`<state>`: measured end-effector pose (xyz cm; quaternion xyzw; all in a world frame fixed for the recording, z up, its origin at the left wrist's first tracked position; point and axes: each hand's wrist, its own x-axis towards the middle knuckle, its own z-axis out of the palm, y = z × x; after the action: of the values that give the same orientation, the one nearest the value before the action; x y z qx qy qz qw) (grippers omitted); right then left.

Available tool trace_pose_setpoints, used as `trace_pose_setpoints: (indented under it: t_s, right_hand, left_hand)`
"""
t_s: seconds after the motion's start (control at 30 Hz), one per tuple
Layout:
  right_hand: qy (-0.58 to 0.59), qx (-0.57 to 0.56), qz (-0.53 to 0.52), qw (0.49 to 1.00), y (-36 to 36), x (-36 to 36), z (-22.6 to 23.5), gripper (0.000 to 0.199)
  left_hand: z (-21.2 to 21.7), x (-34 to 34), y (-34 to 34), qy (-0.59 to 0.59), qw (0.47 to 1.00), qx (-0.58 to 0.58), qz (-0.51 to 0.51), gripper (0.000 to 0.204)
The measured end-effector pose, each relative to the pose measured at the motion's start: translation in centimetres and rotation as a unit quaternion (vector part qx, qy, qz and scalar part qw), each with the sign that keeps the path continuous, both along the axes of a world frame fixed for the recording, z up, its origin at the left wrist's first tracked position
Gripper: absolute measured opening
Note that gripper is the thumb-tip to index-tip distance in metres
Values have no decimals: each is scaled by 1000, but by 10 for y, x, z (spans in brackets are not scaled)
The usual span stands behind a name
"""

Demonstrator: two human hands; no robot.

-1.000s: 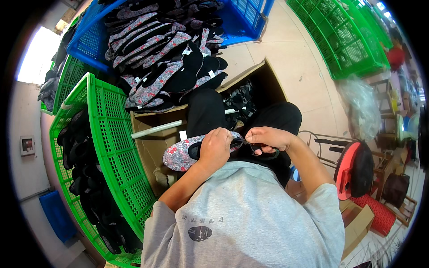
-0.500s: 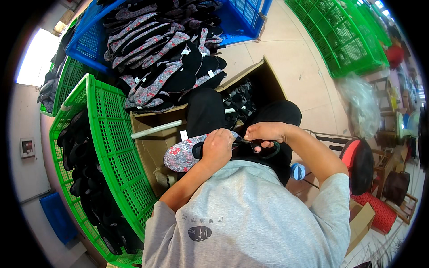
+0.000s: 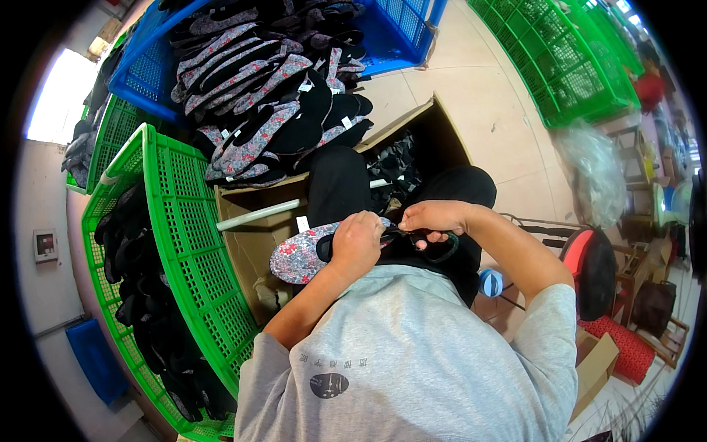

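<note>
Across my lap lies a floral cloth shoe (image 3: 293,255), grey with red flowers and a dark lining, its rounded end pointing left. My left hand (image 3: 356,241) is closed over its other end and holds it down against my thighs. Close to that end, my right hand (image 3: 436,218) has its thumb and forefinger pinched together at the shoe's edge. Black-handled scissors (image 3: 446,251) hang in the right hand, with a loop around the lower fingers. Their blades are mostly hidden by the fingers and dark trousers. A small white tag (image 3: 303,224) sticks up from the shoe.
An open cardboard box (image 3: 247,254) with dark scraps stands between my legs, a white bar (image 3: 261,214) across it. Floral shoes (image 3: 258,136) are heaped ahead by a blue crate (image 3: 398,37). A green crate (image 3: 195,250) of black shoes stands left; a red-black stool (image 3: 589,272) right.
My right hand has shifted very slightly left toward the shoe's end, and the scissors' handle has turned a little. The left hand and the shoe stay in place.
</note>
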<state>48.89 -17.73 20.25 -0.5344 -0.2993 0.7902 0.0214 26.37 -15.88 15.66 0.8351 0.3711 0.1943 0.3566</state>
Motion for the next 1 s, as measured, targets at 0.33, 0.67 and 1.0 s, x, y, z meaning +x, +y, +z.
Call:
trace_pose_setpoints:
  t_s: [0.33,0.67,1.0]
  right_hand:
    - [-39,15,54,998,5,-5,1,21]
    - [-39,23,28,999,4,-2,6,20]
    - [-68,55,80,993,8,-10,-3,24]
  left_hand:
    - [-8,1,-1,4,1000,17,2,10]
    - [-5,0,3,2,1000,-6,7,10]
    - [-11,0,-1,5,1000,28,-11,10]
